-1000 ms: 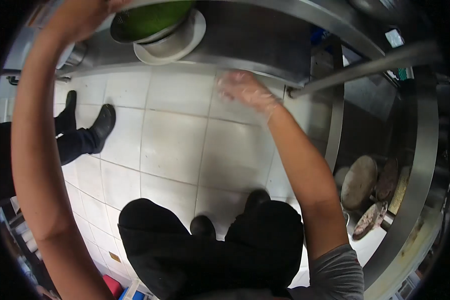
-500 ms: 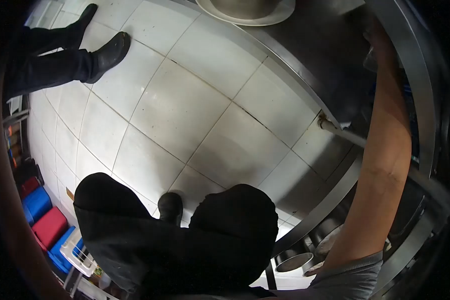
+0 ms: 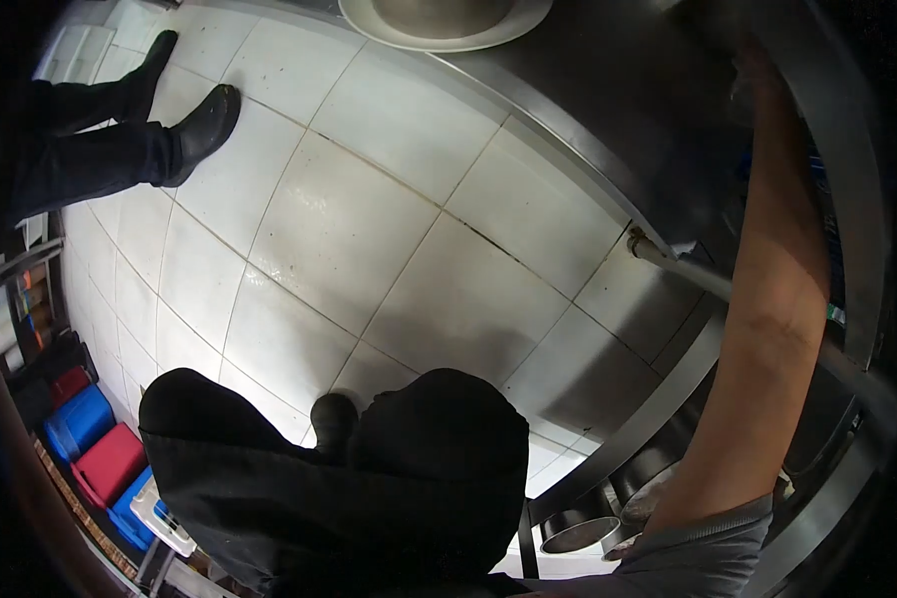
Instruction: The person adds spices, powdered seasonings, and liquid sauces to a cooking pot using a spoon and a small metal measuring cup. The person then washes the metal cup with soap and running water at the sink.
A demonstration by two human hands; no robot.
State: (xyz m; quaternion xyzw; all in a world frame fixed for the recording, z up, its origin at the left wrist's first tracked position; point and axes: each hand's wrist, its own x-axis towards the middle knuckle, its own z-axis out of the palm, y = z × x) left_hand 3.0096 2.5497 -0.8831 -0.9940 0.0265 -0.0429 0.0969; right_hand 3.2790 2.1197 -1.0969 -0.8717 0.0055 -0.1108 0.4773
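My right arm reaches forward along the right side, over the dark steel lower shelf. At its far end my right hand (image 3: pixel 752 75) is dim and blurred near the upper right edge, in a clear glove; its fingers and anything in them cannot be made out. My left hand is out of the picture. A metal pot (image 3: pixel 444 12) stands on a white plate (image 3: pixel 399 38) at the top, on the steel shelf (image 3: pixel 608 90), well to the left of my right hand.
Another person's legs and dark boots (image 3: pixel 204 135) are at the upper left. Blue bins (image 3: pixel 82 417) and a red bin (image 3: pixel 110 463) line the lower left. A metal pipe (image 3: pixel 678 264) and round pans (image 3: pixel 580 534) are at the right. White floor tiles (image 3: pixel 349 224) lie between.
The view has swung right and down since a second ago. My left hand has left the frame, and my right hand has moved from above the floor to the far upper right.
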